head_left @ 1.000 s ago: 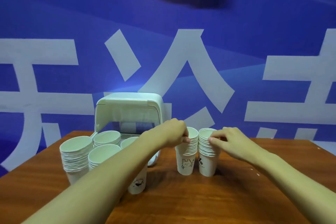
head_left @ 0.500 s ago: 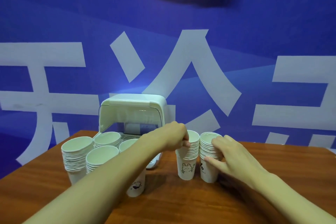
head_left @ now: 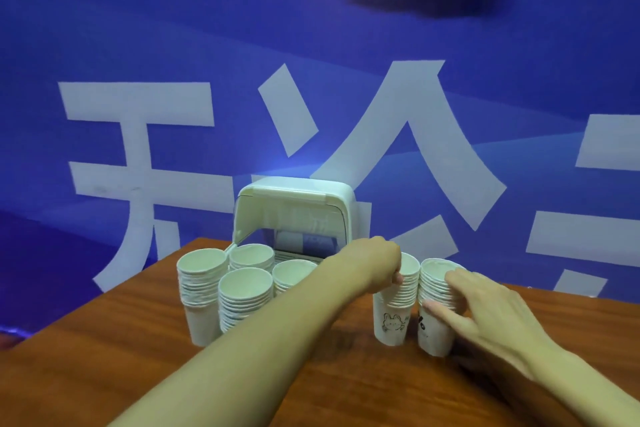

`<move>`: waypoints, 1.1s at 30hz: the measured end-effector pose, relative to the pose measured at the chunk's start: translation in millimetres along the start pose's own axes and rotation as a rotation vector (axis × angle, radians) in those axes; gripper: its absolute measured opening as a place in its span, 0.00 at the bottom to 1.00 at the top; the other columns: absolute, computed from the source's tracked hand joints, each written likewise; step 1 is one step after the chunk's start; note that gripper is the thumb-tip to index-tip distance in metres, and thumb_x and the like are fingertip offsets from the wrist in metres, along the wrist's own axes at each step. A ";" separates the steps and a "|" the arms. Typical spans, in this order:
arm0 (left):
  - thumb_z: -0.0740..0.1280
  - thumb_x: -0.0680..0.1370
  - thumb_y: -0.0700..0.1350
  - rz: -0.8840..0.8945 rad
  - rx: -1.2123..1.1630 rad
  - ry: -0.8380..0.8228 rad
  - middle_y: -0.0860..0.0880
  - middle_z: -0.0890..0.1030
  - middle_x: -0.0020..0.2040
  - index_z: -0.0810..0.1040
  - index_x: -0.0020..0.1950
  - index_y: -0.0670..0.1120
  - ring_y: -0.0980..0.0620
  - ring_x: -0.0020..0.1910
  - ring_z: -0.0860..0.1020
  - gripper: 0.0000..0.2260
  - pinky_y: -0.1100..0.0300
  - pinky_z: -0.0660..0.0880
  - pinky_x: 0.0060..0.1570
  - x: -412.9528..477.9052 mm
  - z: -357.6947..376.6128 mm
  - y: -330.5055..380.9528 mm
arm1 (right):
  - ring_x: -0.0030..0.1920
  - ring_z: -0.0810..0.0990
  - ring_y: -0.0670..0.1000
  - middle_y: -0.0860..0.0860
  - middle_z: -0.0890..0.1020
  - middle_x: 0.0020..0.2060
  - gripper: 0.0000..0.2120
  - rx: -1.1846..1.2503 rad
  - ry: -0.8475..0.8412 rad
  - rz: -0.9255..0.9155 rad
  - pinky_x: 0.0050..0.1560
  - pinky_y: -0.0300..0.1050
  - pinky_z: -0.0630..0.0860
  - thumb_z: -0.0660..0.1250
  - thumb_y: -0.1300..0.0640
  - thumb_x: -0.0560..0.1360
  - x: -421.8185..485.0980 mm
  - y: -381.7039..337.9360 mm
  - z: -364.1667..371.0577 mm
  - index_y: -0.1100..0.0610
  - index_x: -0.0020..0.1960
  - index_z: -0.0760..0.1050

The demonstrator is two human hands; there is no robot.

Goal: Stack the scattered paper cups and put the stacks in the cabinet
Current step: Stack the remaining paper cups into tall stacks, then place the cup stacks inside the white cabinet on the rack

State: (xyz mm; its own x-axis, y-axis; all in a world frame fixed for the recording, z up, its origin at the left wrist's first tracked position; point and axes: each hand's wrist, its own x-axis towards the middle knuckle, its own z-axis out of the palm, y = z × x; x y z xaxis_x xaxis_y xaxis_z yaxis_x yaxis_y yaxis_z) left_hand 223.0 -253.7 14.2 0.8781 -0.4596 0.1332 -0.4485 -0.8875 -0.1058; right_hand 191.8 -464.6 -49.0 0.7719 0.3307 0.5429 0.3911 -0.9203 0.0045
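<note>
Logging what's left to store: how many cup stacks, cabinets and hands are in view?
cup stacks: 6
cabinet: 1
hands, left hand and right hand: 2
total: 9

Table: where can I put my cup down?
Bare table shows between the two forearms, at the left corner in front of the four stacks, and right of the right hand. Crowded: before the cabinet and around the two held stacks.
</note>
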 end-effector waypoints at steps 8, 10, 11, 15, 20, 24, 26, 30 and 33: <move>0.62 0.80 0.55 -0.036 0.030 0.424 0.54 0.79 0.60 0.76 0.64 0.55 0.48 0.59 0.77 0.13 0.53 0.74 0.52 -86.1 -72.1 -73.4 | 0.31 0.74 0.35 0.33 0.80 0.45 0.11 0.153 0.248 -0.087 0.32 0.37 0.73 0.60 0.42 0.79 54.1 -59.2 -53.0 0.43 0.52 0.79; 0.62 0.80 0.56 -0.154 0.101 0.432 0.57 0.79 0.58 0.76 0.61 0.57 0.51 0.55 0.77 0.11 0.55 0.74 0.48 -128.4 -81.3 -121.0 | 0.37 0.77 0.39 0.32 0.78 0.47 0.09 0.183 0.072 -0.226 0.40 0.40 0.76 0.62 0.42 0.78 80.7 -95.0 -53.5 0.40 0.56 0.76; 0.62 0.79 0.56 -0.221 0.094 0.417 0.59 0.79 0.57 0.76 0.60 0.58 0.54 0.52 0.77 0.10 0.57 0.72 0.45 -149.8 -80.9 -146.5 | 0.41 0.77 0.40 0.33 0.78 0.48 0.10 0.180 -0.001 -0.286 0.44 0.42 0.77 0.62 0.41 0.78 94.6 -115.8 -52.5 0.39 0.57 0.75; 0.66 0.75 0.54 -0.348 -0.017 0.232 0.64 0.76 0.53 0.75 0.60 0.60 0.62 0.39 0.71 0.13 0.69 0.64 0.36 -208.4 -51.2 -206.2 | 0.47 0.77 0.43 0.39 0.81 0.49 0.11 0.141 -0.202 -0.458 0.48 0.44 0.76 0.62 0.41 0.77 149.8 -189.1 -37.1 0.39 0.58 0.77; 0.67 0.70 0.62 -0.293 -0.068 0.063 0.58 0.78 0.54 0.72 0.57 0.57 0.57 0.48 0.77 0.18 0.55 0.76 0.46 -216.1 0.1 -212.4 | 0.38 0.76 0.39 0.34 0.79 0.35 0.15 0.132 -0.572 -0.516 0.43 0.34 0.72 0.70 0.55 0.73 188.5 -234.2 -11.9 0.45 0.59 0.81; 0.68 0.70 0.62 -0.264 0.100 0.053 0.51 0.80 0.50 0.65 0.46 0.54 0.47 0.47 0.79 0.17 0.56 0.68 0.37 -201.7 23.7 -209.6 | 0.29 0.74 0.37 0.38 0.77 0.29 0.12 0.112 -0.710 -0.474 0.33 0.29 0.69 0.71 0.58 0.72 195.0 -236.5 0.9 0.49 0.54 0.84; 0.68 0.72 0.61 -0.258 0.133 0.084 0.50 0.81 0.49 0.63 0.45 0.54 0.46 0.47 0.79 0.17 0.57 0.65 0.37 -196.3 29.2 -208.6 | 0.27 0.75 0.37 0.41 0.79 0.31 0.10 0.123 -0.753 -0.461 0.29 0.30 0.70 0.71 0.60 0.72 195.7 -236.8 2.5 0.51 0.51 0.84; 0.69 0.71 0.61 -0.279 0.125 0.090 0.51 0.78 0.42 0.65 0.42 0.53 0.47 0.44 0.78 0.17 0.57 0.65 0.36 -190.0 32.1 -213.9 | 0.30 0.73 0.44 0.46 0.80 0.34 0.04 0.006 -0.781 -0.482 0.26 0.34 0.70 0.71 0.59 0.72 198.6 -245.9 3.9 0.51 0.41 0.80; 0.69 0.71 0.62 -0.275 0.099 0.105 0.53 0.72 0.38 0.67 0.41 0.52 0.48 0.41 0.77 0.17 0.57 0.67 0.34 -189.4 35.7 -216.9 | 0.31 0.67 0.50 0.49 0.72 0.29 0.08 -0.145 -0.714 -0.502 0.30 0.42 0.67 0.69 0.58 0.67 199.1 -253.2 15.1 0.54 0.34 0.71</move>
State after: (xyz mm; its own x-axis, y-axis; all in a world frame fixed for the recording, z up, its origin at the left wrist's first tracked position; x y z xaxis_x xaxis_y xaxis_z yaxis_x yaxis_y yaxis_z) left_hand 160.0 27.1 -23.3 0.9399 -0.2078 0.2710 -0.1733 -0.9740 -0.1459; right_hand 254.0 -162.6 45.3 0.6740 0.7095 -0.2059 0.7379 -0.6329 0.2344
